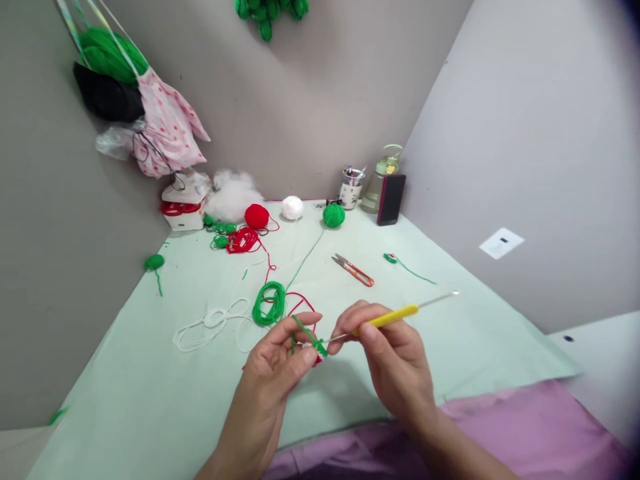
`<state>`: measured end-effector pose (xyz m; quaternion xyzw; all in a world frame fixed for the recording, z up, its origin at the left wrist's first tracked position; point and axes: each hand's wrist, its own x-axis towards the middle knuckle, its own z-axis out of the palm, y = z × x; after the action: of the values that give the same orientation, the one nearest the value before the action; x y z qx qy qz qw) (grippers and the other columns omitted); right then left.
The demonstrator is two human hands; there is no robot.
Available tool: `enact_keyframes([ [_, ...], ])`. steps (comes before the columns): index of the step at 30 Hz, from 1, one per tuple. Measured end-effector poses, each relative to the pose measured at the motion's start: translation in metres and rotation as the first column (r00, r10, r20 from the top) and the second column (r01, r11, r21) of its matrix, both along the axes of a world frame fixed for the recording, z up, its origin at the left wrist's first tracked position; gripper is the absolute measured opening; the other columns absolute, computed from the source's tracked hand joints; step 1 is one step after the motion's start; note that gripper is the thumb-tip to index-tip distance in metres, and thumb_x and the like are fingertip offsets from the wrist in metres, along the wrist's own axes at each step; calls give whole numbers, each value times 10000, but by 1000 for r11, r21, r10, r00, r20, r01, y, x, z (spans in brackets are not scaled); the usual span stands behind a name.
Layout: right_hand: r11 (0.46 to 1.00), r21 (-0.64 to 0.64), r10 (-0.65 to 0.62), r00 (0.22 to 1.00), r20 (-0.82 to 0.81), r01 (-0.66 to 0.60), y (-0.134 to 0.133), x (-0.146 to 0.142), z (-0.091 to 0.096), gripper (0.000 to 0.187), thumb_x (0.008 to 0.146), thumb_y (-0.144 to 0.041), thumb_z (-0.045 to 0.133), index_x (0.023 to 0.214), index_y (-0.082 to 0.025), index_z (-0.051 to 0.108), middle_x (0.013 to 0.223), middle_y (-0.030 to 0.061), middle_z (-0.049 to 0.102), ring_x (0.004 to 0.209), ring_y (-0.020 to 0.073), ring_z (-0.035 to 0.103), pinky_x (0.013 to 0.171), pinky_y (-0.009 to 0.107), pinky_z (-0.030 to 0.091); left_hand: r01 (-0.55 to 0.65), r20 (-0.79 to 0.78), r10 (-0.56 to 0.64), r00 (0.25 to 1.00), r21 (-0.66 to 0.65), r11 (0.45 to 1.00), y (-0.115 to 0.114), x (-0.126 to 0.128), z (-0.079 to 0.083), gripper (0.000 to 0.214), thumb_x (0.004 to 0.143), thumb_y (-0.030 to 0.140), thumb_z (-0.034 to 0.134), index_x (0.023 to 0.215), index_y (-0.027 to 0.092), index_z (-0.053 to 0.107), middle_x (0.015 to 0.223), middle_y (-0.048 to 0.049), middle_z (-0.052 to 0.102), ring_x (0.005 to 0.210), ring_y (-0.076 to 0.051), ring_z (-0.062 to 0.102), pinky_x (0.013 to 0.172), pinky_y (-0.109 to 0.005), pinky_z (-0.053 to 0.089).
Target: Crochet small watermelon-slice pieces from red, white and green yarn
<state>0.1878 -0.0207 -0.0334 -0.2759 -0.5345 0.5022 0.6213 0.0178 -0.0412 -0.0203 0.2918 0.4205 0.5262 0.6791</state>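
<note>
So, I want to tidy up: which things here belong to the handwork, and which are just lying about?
In the job:
- crochet piece, in left hand
- yellow hook, in right hand
- likely green coil, red coil, white coil

Lying about, seemingly:
- phone
- bottle
- pen cup

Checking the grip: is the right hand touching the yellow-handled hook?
Touching. The head view shows the right hand gripping the yellow-handled hook, its thumb lying against the handle.
</note>
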Motion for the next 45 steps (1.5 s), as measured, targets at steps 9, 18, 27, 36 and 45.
enact_keyframes([
  [9, 987, -102, 111, 986, -125, -124, 2, -8, -1, 192, 1030, -374, 722, 968, -231, 834, 853, 19, 719, 699, 117, 703, 714, 254, 597, 33, 88, -31, 996, -20, 999, 0, 1, -1, 565, 810, 331, 905, 1358, 294, 770, 909, -18, 706, 914, -193, 644, 927, -316, 496],
  [18, 985, 174, -30, 984, 175, -1, -1, -3, -1, 146, 1007, -260, 761, 1088, -305, 875, 953, 55, 839, 945, 184, 738, 820, 290, 599, -21, 118, 23, 993, -17, 1000, -1, 3, -1, 794, 784, 299, 953, 1515, 315, 644, 848, 27, 730, 873, -157, 656, 909, -263, 493],
  [27, 1000, -11, -16, 1000, 27, 17, 2, -2, -9, 97, 972, -334, 803, 999, -283, 881, 882, 32, 799, 756, 144, 687, 702, 262, 574, -17, 101, 18, 995, -14, 1000, 0, 4, 3, 982, 786, 281, 954, 1639, 282, 468, 811, 36, 714, 756, -127, 623, 779, -226, 487],
  [36, 992, -123, 30, 997, -66, -38, 5, -3, -1, 213, 997, -403, 753, 917, -218, 822, 820, 46, 796, 674, 154, 701, 668, 277, 590, -46, 59, 44, 997, 20, 999, 0, 6, 5, 915, 820, 282, 909, 1626, 262, 475, 841, 34, 674, 796, -153, 641, 797, -253, 506],
  [45, 963, 260, -158, 923, 350, 66, -8, 7, 2, 217, 1090, -206, 569, 1165, -254, 767, 987, 76, 808, 853, 207, 766, 773, 342, 630, -97, -107, 107, 988, 93, 991, -3, 3, -3, 856, 850, 322, 895, 1608, 340, 498, 876, 33, 648, 757, -135, 572, 737, -227, 482],
])
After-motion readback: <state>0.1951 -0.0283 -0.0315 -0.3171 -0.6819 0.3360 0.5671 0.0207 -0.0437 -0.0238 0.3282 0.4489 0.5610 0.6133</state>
